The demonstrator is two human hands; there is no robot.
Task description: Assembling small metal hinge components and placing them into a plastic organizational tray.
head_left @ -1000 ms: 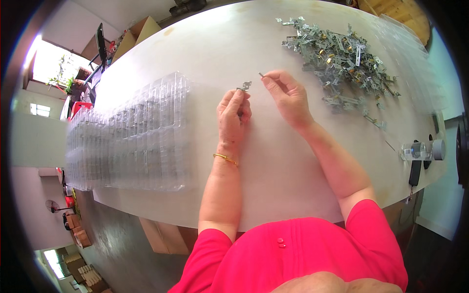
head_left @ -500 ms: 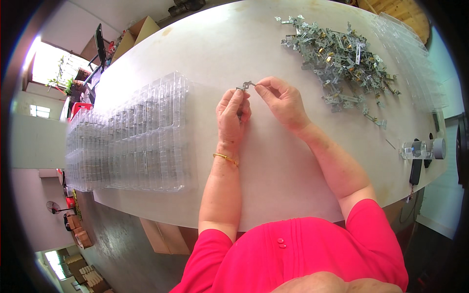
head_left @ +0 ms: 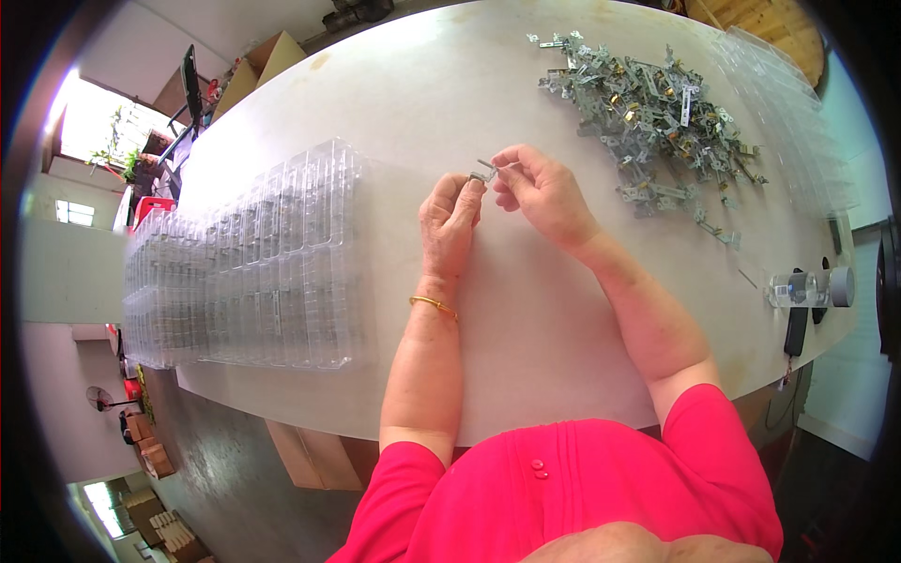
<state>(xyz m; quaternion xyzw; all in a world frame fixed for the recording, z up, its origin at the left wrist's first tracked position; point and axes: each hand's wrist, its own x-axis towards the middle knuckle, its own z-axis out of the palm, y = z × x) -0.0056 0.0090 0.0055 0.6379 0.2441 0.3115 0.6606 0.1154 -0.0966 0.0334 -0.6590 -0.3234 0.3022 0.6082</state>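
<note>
Between my two hands, above the middle of the table, is a small grey metal bracket (head_left: 482,175). My left hand (head_left: 450,218) is closed, its thumb and fingers pinching the bracket from the left. From the right, the bent fingers of my right hand (head_left: 537,192) pinch the bracket's other end. The bracket's exact shape is too small to make out. A heap of similar metal brackets (head_left: 657,117), some with brass-coloured parts, lies at the far right. To the left of my left hand stand stacked clear plastic trays (head_left: 282,253) with greyish parts showing in their compartments.
More clear plastic trays (head_left: 784,122) lie along the right edge of the pale table (head_left: 413,89). A clear bottle with a grey cap (head_left: 802,288) lies at the right, beside a dark object (head_left: 797,330). A thin metal pin (head_left: 747,278) rests near the bottle.
The bracket has turned and shifted slightly to the right between my fingers. My left hand has tilted rightward, and my right hand's fingers have curled in around the bracket's end.
</note>
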